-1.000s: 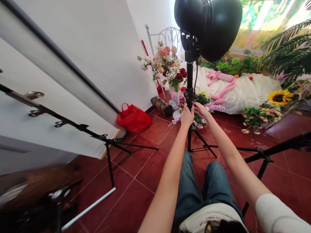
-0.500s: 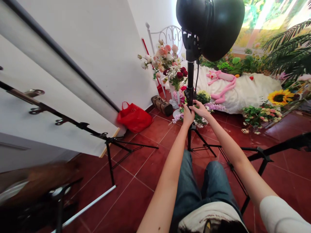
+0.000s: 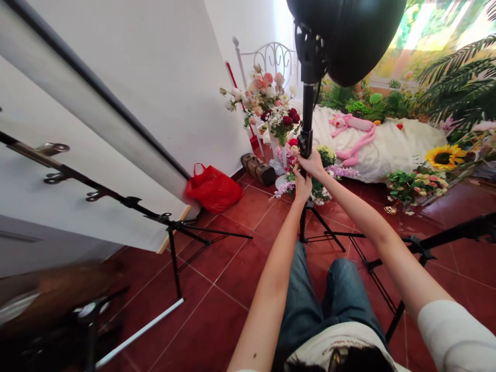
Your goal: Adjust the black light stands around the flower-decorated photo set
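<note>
A black light stand (image 3: 308, 111) rises in front of me, with a large dark round lamp head (image 3: 351, 39) on top, cut off by the upper edge of the view. My right hand (image 3: 313, 163) is wrapped round the pole just beneath its black clamp collar (image 3: 306, 140). Directly below it, my left hand (image 3: 303, 185) also grips the pole; its fingers partly hide the shaft. The stand's legs (image 3: 324, 223) spread over the floor near my knees.
A red bag (image 3: 215, 188) and a brown roll-shaped case (image 3: 258, 169) lie by the wall. Flowers (image 3: 267, 90) surround the stand, with a pink plush toy (image 3: 354, 124) on white cloth behind. Other tripod legs (image 3: 420, 248) reach in from the right; a backdrop stand (image 3: 174, 225) is at left.
The lamp head and clamp collar have risen and shifted slightly right. My right hand has moved up and closed round the pole, while my left stays at nearly the same height.
</note>
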The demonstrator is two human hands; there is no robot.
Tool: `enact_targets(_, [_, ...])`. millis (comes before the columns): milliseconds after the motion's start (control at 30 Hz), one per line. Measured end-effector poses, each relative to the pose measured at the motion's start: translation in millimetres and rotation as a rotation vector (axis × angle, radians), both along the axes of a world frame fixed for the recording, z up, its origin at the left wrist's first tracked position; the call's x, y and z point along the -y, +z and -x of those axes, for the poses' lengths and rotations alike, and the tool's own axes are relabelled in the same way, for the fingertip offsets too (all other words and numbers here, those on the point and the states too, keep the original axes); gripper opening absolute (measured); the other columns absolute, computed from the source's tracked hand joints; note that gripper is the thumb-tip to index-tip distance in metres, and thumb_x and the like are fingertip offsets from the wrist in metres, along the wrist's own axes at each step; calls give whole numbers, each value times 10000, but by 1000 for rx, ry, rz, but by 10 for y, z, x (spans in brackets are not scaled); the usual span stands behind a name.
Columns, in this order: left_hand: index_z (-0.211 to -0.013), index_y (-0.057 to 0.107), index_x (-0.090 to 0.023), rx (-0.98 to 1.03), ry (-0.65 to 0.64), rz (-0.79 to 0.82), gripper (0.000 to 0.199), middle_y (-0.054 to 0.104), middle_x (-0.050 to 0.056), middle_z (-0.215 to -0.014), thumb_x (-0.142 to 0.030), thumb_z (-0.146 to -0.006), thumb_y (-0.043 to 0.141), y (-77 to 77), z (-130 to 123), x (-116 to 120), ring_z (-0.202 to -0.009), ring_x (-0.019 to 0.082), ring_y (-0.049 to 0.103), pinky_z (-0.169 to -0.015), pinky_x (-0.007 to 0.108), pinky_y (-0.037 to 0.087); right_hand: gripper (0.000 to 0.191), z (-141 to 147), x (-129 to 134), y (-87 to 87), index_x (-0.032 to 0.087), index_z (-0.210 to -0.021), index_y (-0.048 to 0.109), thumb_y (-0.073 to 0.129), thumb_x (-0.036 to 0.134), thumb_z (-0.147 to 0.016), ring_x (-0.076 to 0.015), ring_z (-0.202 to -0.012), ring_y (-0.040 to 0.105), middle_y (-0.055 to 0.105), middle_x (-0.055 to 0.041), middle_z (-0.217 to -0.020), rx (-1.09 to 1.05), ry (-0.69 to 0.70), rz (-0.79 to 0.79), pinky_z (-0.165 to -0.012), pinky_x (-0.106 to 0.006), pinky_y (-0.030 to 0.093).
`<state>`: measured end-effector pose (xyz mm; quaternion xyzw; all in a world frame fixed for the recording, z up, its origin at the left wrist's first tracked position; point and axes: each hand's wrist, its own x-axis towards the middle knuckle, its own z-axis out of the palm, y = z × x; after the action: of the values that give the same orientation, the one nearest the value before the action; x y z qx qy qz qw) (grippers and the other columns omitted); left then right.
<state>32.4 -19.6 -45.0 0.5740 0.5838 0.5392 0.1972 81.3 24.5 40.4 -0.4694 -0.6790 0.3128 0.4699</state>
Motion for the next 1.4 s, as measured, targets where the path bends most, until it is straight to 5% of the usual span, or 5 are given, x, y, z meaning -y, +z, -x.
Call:
enact_targets(233, [-1292,468,-168,185,36,-86,451,596,178,-1350,-493,-1015,325,-93,-54,-50,-1323,224,541,-1152,369,376,502,17,-136,761,161,-711,645,656,651,-820,-166,-664,700,616,1,-547,-124,132,-122,-705,-262,579])
enact_targets(400, [-1204,545,-185,258,103,-155,536,642,151,-1237,-615,-986,309,-156,-107,-117,-1231,218,588,-1095,343,418,542,-24,-143,932,159,-811,645,608,699,-833,-170,-722,706,633,-2,-608,-70,173,-167,-743,-281,594])
enact_targets(567, [-1190,561,-195,296,125,-161,584,653,138,-1192,-675,-955,325,-188,-118,-141,-1186,214,601,-1066,335,430,653,-447,-77,578,187,-1154,592,748,663,-736,-252,-1075,672,724,-82,-1046,73,313,-277,-970,-428,554])
enact_targets(900, [-1148,569,-210,238,104,-232,613,659,138,-1123,-713,-937,289,-220,-80,-157,-1085,234,627,-1024,396,472,781,-1033,369,-819,172,-1567,241,321,672,-972,-256,-1522,309,361,-184,-1605,166,328,-205,-1267,-505,214])
enact_targets(1400, [-1113,555,-232,269,99,-249,528,646,96,-1100,-685,-944,344,-292,-72,-219,-1093,209,621,-1046,403,472,610,-647,283,-801,163,-1557,323,261,464,-1030,-231,-1519,317,400,-137,-1595,434,72,-325,-1274,-520,69])
